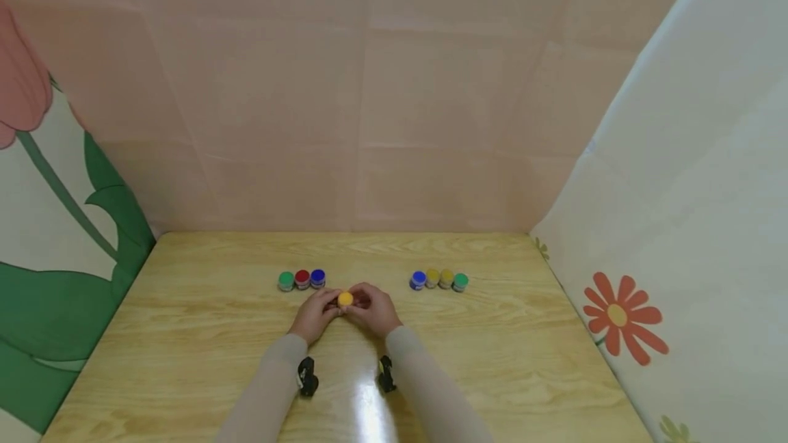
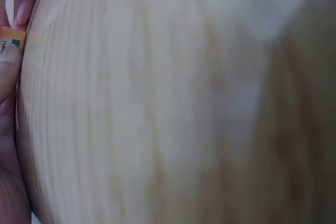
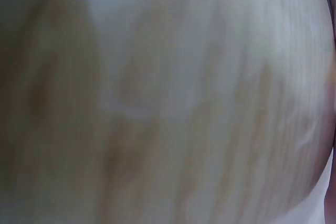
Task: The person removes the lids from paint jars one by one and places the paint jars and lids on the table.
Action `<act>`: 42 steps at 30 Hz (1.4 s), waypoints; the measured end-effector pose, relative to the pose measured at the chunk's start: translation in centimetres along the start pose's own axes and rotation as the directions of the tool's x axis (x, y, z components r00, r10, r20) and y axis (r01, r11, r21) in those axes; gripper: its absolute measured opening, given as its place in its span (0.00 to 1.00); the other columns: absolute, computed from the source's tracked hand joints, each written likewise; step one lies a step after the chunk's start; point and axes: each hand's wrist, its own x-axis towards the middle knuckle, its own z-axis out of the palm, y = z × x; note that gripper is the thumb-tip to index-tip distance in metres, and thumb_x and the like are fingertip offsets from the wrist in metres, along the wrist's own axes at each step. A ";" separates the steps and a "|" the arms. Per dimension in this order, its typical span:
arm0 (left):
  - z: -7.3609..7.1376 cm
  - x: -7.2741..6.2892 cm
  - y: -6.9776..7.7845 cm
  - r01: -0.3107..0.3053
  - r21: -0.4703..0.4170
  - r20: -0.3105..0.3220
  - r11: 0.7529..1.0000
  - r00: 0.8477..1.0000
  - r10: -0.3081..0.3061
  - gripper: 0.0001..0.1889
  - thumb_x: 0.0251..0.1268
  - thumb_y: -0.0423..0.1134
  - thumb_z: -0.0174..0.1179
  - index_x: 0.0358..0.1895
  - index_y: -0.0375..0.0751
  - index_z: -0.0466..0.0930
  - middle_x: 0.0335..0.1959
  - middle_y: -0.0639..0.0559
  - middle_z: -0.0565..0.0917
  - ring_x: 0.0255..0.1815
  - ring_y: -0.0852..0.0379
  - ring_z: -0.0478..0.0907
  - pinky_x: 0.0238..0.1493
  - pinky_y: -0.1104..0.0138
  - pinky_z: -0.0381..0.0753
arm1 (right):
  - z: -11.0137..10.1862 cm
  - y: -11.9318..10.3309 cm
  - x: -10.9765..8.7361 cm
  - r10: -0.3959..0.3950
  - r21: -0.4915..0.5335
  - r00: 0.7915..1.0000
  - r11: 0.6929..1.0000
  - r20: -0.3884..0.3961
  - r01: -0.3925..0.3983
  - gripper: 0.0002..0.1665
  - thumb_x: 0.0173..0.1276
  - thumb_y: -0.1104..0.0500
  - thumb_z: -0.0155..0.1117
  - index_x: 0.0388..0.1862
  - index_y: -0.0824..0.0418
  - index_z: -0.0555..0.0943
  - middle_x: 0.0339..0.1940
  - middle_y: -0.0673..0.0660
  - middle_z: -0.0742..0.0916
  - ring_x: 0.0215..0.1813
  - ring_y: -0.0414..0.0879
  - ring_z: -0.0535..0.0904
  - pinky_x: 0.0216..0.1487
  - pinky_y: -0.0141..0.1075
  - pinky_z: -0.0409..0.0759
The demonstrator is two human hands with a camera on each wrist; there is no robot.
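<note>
At the wooden table, left hand and right hand met around an orange jar.
Both hands, equally near, pinched it between them, lid upward (I judged its axis nearly upright); on the label I could read only sideways letters, perhaps "ner", no brand.

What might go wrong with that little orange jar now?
The orange jar might slip: it's small, and it's perched at the fingertips between the left hand and right hand.

The left hand could bump the blue jar close by, maybe nudging the red jar beside it too.
</note>
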 end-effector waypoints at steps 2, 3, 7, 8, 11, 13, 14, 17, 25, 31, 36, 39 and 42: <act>0.0 0.1 0.0 -0.002 0.010 0.006 1.000 1.000 0.002 0.19 0.67 0.32 0.67 0.60 0.35 0.82 0.53 0.43 0.83 0.55 0.43 0.81 0.57 0.51 0.81 | -0.1 -0.1 0.0 -0.004 -0.015 1.000 1.000 -0.001 0.004 0.14 0.66 0.58 0.75 0.48 0.60 0.84 0.44 0.56 0.88 0.42 0.45 0.86 0.46 0.35 0.85; 0.0 0.1 0.1 -0.004 0.011 0.008 1.000 1.000 0.004 0.19 0.67 0.32 0.67 0.60 0.35 0.82 0.53 0.43 0.83 0.55 0.43 0.81 0.57 0.51 0.81 | -0.2 -0.2 0.0 -0.006 -0.020 1.000 1.000 0.000 0.006 0.14 0.66 0.59 0.75 0.48 0.61 0.84 0.45 0.56 0.88 0.43 0.46 0.86 0.46 0.36 0.85; -0.2 0.1 0.4 -0.020 0.029 0.016 0.999 1.000 0.019 0.19 0.68 0.33 0.66 0.61 0.34 0.82 0.53 0.42 0.82 0.56 0.42 0.80 0.58 0.49 0.80 | -0.4 -0.6 -0.1 -0.020 -0.045 1.000 0.999 0.002 0.020 0.15 0.67 0.59 0.73 0.51 0.62 0.85 0.48 0.58 0.88 0.46 0.50 0.86 0.49 0.38 0.85; -0.2 0.1 0.6 -0.022 0.034 0.019 0.999 1.000 0.021 0.19 0.68 0.33 0.66 0.61 0.34 0.81 0.54 0.42 0.82 0.56 0.42 0.80 0.58 0.49 0.80 | -0.5 -0.7 -0.2 -0.024 -0.049 1.000 0.998 0.004 0.024 0.15 0.68 0.59 0.73 0.51 0.63 0.85 0.48 0.58 0.88 0.46 0.51 0.86 0.50 0.39 0.85; -0.5 -0.1 1.0 -0.039 0.044 0.019 0.998 0.999 0.038 0.19 0.68 0.32 0.66 0.61 0.33 0.81 0.54 0.41 0.82 0.56 0.41 0.80 0.58 0.48 0.80 | -0.7 -1.0 -0.3 -0.045 -0.075 0.999 0.996 0.016 0.046 0.15 0.69 0.59 0.72 0.52 0.62 0.85 0.48 0.58 0.88 0.46 0.50 0.86 0.49 0.38 0.85; -0.6 -0.3 1.2 -0.035 0.039 0.018 0.999 0.999 0.035 0.20 0.68 0.32 0.66 0.61 0.33 0.81 0.54 0.41 0.82 0.56 0.41 0.80 0.58 0.48 0.80 | -0.9 -1.2 -0.4 -0.060 -0.091 0.998 0.994 0.034 0.062 0.15 0.69 0.59 0.71 0.52 0.62 0.85 0.49 0.57 0.87 0.46 0.50 0.85 0.50 0.38 0.84; -0.6 -0.3 1.3 -0.037 0.042 0.016 0.998 0.999 0.036 0.20 0.67 0.31 0.66 0.61 0.33 0.81 0.54 0.41 0.82 0.56 0.41 0.80 0.58 0.48 0.80 | -0.9 -1.3 -0.4 -0.070 -0.102 0.997 0.992 0.045 0.074 0.15 0.70 0.59 0.71 0.53 0.61 0.85 0.49 0.57 0.87 0.46 0.49 0.85 0.50 0.38 0.84; -0.8 -0.3 1.5 -0.039 0.048 0.017 0.998 0.999 0.038 0.19 0.67 0.32 0.66 0.60 0.34 0.82 0.53 0.41 0.83 0.57 0.41 0.80 0.59 0.48 0.79 | -1.3 -1.7 -0.3 -0.088 -0.139 0.992 0.985 0.086 0.100 0.15 0.71 0.58 0.69 0.54 0.60 0.85 0.50 0.55 0.87 0.48 0.48 0.85 0.52 0.37 0.84; -0.9 0.2 1.7 -0.024 -0.012 0.005 1.000 1.000 0.024 0.19 0.65 0.32 0.67 0.59 0.33 0.83 0.52 0.42 0.83 0.55 0.44 0.81 0.58 0.52 0.81 | -2.3 -2.6 0.3 -0.129 -0.182 0.982 0.971 0.141 0.154 0.14 0.70 0.61 0.69 0.54 0.63 0.85 0.48 0.57 0.87 0.48 0.51 0.85 0.53 0.40 0.84; -0.8 0.0 1.6 0.052 -0.138 0.008 0.989 0.999 -0.052 0.19 0.63 0.27 0.68 0.57 0.30 0.82 0.51 0.41 0.80 0.50 0.45 0.82 0.54 0.60 0.84 | -1.9 -2.7 -0.1 -0.027 -0.112 0.993 0.993 0.116 0.040 0.14 0.70 0.61 0.71 0.52 0.62 0.84 0.50 0.57 0.87 0.49 0.51 0.85 0.54 0.40 0.83; -0.8 -0.5 1.2 0.084 -0.206 -0.004 0.975 0.996 -0.086 0.18 0.62 0.29 0.71 0.54 0.29 0.83 0.47 0.44 0.80 0.48 0.48 0.82 0.52 0.64 0.85 | -1.1 -3.1 -0.5 0.058 -0.088 0.995 0.995 0.087 -0.051 0.09 0.70 0.58 0.71 0.47 0.57 0.83 0.46 0.53 0.87 0.46 0.47 0.85 0.51 0.40 0.84; -0.9 -0.7 1.2 0.071 -0.191 -0.013 0.979 0.997 -0.075 0.18 0.62 0.30 0.72 0.55 0.29 0.83 0.47 0.44 0.81 0.48 0.49 0.82 0.51 0.64 0.85 | -0.8 -3.3 -0.5 0.086 -0.083 0.994 0.993 0.068 -0.080 0.09 0.69 0.58 0.72 0.45 0.57 0.83 0.44 0.52 0.87 0.44 0.45 0.85 0.48 0.38 0.84; -0.7 -0.6 1.4 0.069 -0.159 -0.031 0.985 0.997 -0.075 0.19 0.61 0.30 0.72 0.55 0.29 0.83 0.47 0.43 0.81 0.47 0.49 0.83 0.50 0.64 0.85 | -0.9 -3.6 -0.4 0.101 -0.069 0.993 0.993 0.055 -0.097 0.09 0.67 0.59 0.74 0.43 0.57 0.83 0.42 0.53 0.88 0.43 0.44 0.85 0.47 0.38 0.84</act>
